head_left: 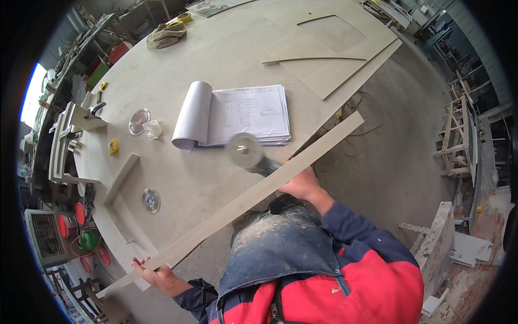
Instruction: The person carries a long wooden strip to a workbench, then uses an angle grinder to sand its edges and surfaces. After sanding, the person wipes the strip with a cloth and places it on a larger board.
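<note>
A long, narrow beige strip of board or stone [253, 191] slants across in front of me, its far end up at the right. My left hand [161, 278] is closed around the strip near its lower left end. Under the strip's upper half, my right hand [303, 184] is closed on what looks like an angle grinder [264, 166]; the strip hides part of the fingers and the tool's body. The grinder's round disc [243, 151] faces up, just short of a stack of drawings [251, 113] with its top sheets rolled back. Whether the strip rests on my right hand, I cannot tell.
The big beige table [226, 65] carries flat cut panels [324, 65], a cloth [165, 35], a yellow tape measure [113, 147], loose discs [151, 200] and an L-shaped pair of strips [120, 178]. A clamped frame [67, 140] stands at its left edge. Cables [359, 121] trail on the floor.
</note>
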A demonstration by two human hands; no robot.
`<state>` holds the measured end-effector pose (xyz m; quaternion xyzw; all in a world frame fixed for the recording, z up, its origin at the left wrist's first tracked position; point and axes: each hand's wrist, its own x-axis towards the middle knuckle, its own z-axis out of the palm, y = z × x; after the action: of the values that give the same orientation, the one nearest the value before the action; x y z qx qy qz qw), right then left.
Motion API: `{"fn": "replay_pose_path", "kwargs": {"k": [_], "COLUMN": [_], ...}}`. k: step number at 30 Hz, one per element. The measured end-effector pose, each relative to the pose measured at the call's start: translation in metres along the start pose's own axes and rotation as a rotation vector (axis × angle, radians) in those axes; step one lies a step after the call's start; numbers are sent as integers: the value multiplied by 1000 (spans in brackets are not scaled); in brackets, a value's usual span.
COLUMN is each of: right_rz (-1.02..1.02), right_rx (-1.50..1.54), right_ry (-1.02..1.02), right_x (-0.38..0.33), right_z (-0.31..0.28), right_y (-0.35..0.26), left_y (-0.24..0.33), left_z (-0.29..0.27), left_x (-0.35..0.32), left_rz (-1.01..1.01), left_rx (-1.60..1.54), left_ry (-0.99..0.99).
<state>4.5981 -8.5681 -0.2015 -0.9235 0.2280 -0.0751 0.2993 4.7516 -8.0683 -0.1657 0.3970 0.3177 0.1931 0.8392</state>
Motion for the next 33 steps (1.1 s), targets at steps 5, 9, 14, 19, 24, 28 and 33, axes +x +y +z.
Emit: {"fn": "replay_pose_path", "kwargs": {"k": [5,9,14,19,24,28,33], "right_rz": [425,740,971,967,956,928,912], "right_rx": [23,284,644,802,923,959,984], "right_ry": [162,352,529,577,561,540,535], "right_x": [-101,-165,-193,-195,-187,-180,-173], "right_z": [-28,-41,-54,-57,-49,-47,-47], "right_y": [72,111,114,107,111,120,126], "left_y": [-29,-66,-109,-142,-158,-163,-151], "left_z": [-3,-9,-7,11,20,25,8], "left_x": [4,11,10,7,2,2,30], "left_rz": [-39,-104,-125,-102,-118,-169,-397], "left_rx": [56,106,167,232,274,329,408], "left_ry": [45,106,113,164,254,272,81]}}
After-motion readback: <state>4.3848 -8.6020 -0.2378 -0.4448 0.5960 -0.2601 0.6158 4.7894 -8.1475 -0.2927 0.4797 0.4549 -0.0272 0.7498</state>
